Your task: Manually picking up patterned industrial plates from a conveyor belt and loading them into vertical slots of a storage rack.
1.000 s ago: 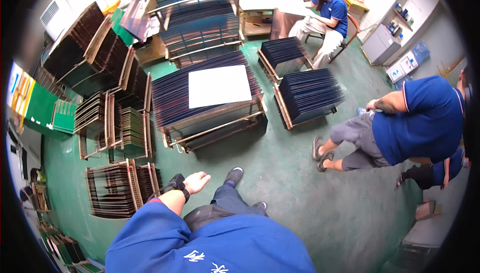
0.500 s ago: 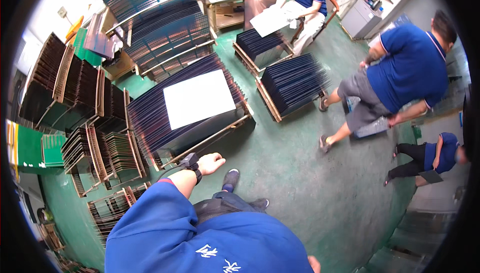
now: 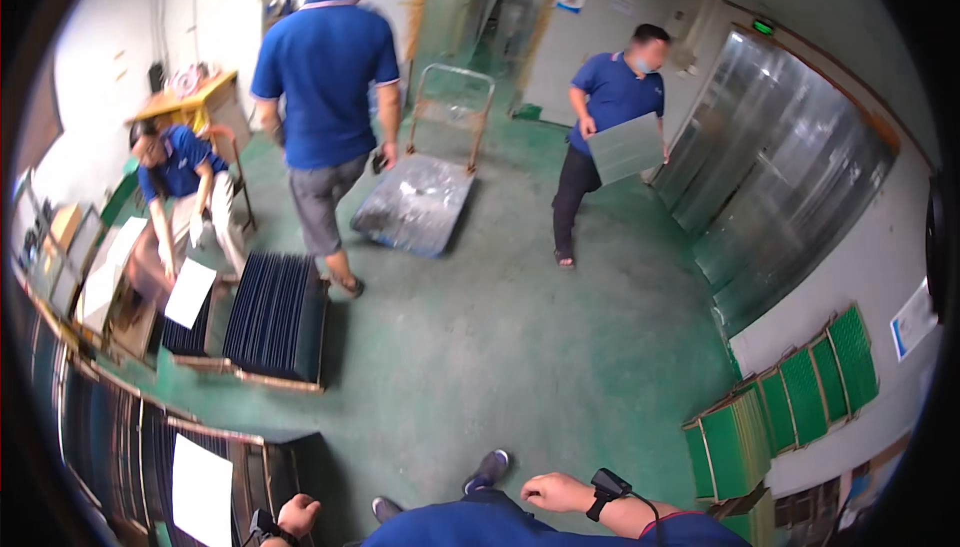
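Matt white paper sheet [image 3: 203, 489] lies on glossy dark panels [image 3: 275, 314] in rough wooden racks; my cloth sleeve [image 3: 500, 527] is blue; shiny metal doors [image 3: 790, 187] upper right.

Green floor [image 3: 520, 347]. 3 people wear royal-blue polo shirts [image 3: 325, 77]. Dark navy ribbed panels [image 3: 275, 312] carry white sheets [image 3: 190, 292]. Bright green boards [image 3: 800, 397] show fine grid patterning. Silvery-grey platform trolley [image 3: 415, 202].
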A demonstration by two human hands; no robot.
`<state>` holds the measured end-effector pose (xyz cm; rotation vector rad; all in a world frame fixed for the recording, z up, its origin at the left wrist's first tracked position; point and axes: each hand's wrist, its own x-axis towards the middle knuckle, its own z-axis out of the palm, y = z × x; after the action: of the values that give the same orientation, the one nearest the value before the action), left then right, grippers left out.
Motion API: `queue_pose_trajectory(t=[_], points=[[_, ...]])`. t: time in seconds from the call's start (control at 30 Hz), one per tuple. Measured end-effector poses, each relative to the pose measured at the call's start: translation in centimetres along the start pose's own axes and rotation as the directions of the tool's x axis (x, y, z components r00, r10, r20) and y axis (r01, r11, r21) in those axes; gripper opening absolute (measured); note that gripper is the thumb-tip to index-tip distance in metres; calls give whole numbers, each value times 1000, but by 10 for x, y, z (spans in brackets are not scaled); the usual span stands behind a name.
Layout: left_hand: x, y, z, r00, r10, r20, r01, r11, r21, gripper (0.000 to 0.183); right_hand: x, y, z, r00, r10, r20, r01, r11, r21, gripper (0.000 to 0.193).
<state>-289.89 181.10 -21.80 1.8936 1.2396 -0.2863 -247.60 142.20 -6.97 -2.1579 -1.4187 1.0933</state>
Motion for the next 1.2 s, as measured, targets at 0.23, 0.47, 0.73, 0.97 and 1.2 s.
queue_pose_trajectory(t=[0.23,0.47,0.73,0.97,1.2], points=[[64,143,15,990,-117,-79,92,960,-265,45,19,95,-46,995,-31,-92,39,995,87,17],[82,348,69,951,251,183,-260,965,23,47,20,182,-137,980,-3,-200,25,994,110,17],[204,413,89,859,355,370,-470,833,293,44,28,253,-231,767,201,-609,-78,972,223,19],[394,433,124,737,462,492,-670,594,445,39,30,265,-444,227,-32,-973,-223,971,-84,62],[552,609,121,663,448,599,-675,704,220,46,-1,244,-671,-113,-371,-922,-679,706,-201,66]])
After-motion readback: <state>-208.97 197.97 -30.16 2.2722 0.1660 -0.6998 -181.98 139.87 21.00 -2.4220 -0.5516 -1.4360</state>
